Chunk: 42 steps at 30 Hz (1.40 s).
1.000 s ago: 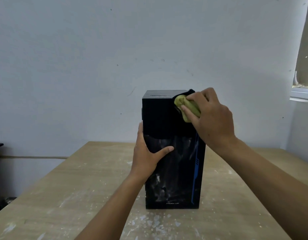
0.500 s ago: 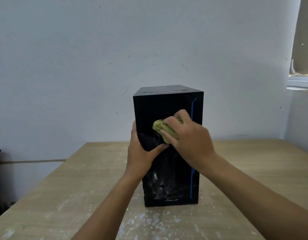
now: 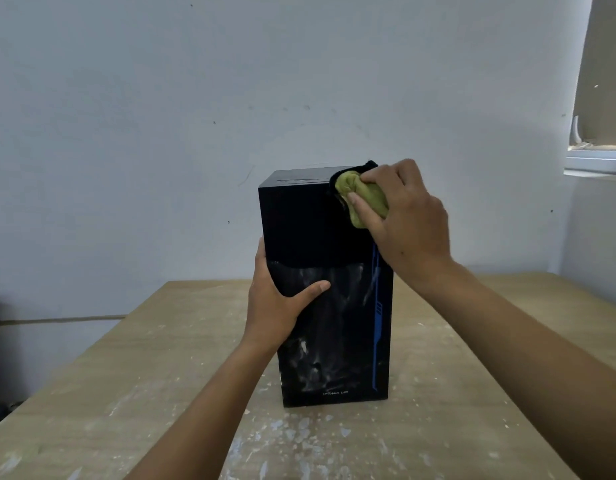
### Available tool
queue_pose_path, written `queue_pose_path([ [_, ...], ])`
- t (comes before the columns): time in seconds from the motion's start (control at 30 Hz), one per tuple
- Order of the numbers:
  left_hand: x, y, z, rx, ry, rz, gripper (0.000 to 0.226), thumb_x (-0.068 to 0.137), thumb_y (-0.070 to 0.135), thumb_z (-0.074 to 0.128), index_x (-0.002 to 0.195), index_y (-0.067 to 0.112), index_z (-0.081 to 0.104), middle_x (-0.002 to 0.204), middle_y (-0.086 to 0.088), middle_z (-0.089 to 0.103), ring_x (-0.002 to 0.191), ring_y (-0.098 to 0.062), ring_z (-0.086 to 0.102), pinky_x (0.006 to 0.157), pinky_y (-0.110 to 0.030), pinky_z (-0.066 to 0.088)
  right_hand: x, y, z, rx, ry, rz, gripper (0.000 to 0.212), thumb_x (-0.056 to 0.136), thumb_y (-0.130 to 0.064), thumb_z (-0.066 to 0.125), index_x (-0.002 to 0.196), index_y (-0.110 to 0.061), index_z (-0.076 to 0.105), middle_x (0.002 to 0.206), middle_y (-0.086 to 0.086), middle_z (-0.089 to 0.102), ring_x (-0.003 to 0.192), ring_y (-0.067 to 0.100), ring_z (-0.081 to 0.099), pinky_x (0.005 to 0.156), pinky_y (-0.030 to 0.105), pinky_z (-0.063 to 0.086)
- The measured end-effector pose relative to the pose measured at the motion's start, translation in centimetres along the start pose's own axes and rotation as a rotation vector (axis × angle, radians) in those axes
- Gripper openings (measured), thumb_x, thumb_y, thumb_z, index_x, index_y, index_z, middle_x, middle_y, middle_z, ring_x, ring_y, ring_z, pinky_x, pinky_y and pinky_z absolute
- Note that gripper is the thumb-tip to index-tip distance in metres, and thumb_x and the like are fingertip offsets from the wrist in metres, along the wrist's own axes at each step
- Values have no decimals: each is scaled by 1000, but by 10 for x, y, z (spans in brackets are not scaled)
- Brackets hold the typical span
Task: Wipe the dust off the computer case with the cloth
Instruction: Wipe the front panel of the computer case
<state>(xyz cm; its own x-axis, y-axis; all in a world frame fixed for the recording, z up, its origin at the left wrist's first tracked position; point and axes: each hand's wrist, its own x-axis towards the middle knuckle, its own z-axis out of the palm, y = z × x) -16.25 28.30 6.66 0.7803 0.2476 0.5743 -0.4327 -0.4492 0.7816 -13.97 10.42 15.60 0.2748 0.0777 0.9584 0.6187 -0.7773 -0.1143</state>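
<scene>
The computer case (image 3: 323,289) stands upright on the wooden counter (image 3: 126,393), front panel toward the camera, closed on every side that shows. A blue stripe runs down the right edge of its front. Low on that panel sits a line of small pale lettering, too small to read. The lower half of the front carries pale smears, while the upper half looks plain black.

At the case's top right corner the right hand (image 3: 410,220) presses the cloth (image 3: 363,199), a bunched yellow-green wad with a dark border, against the front. Its fingers are curled tight round the wad and the thumb lies along the cloth's lower side. The left hand (image 3: 275,306) clasps the case's left edge at mid-height, with the thumb laid across the front and the fingers flat up the left side panel. White flecks dot the counter in front of the case.
</scene>
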Motion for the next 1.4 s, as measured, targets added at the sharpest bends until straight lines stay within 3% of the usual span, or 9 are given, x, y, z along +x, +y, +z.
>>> queue_pose_path([
  [0.17, -1, 0, -2, -3, -1, -10, 109, 61, 45, 87, 149, 27, 25, 140, 10, 50, 128, -8, 49, 107, -37, 45, -33, -4, 8, -15, -110, -114, 22, 88, -35, 65, 98, -15, 63, 96, 5, 54, 56, 17, 52, 47, 22, 40],
  [0.37, -2, 4, -3, -1, 0, -14, 105, 64, 37, 88, 149, 26, 26, 140, 10, 49, 128, -8, 47, 107, -31, 43, -72, 16, -1, -65, -268, -166, 23, 88, -38, 62, 96, -16, 65, 94, 4, 54, 53, 19, 53, 41, 26, 44],
  [0.5, -2, 5, -3, -9, -10, -35, 105, 66, 36, 88, 150, 27, 24, 142, 9, 46, 130, -10, 45, 108, -33, 42, -62, 33, -17, -64, -222, -93, 24, 87, -37, 64, 98, -16, 66, 94, 5, 54, 54, 12, 43, 48, 14, 28],
  [0.73, -3, 9, -2, 9, -14, -60, 104, 69, 36, 85, 150, 25, 22, 146, 5, 42, 134, -17, 43, 109, -38, 41, -5, 29, -27, -34, -88, 38, 27, 91, -38, 61, 107, -17, 62, 103, 6, 52, 69, 26, 57, 59, 29, 41],
  [1.0, -3, 10, -1, 1, -2, -68, 104, 69, 34, 86, 151, 25, 22, 147, 6, 41, 134, -16, 42, 109, -37, 41, -9, 17, -10, 17, -40, 20, 25, 91, -35, 62, 104, -14, 62, 101, 8, 53, 66, 26, 57, 56, 27, 38],
  [1.4, -1, 6, -1, 12, 5, -40, 102, 68, 33, 87, 149, 25, 24, 142, 7, 44, 131, -14, 45, 102, -27, 40, -91, 40, -7, -52, -290, -169, 22, 86, -34, 65, 97, -15, 66, 94, 4, 55, 54, 18, 54, 41, 25, 45],
])
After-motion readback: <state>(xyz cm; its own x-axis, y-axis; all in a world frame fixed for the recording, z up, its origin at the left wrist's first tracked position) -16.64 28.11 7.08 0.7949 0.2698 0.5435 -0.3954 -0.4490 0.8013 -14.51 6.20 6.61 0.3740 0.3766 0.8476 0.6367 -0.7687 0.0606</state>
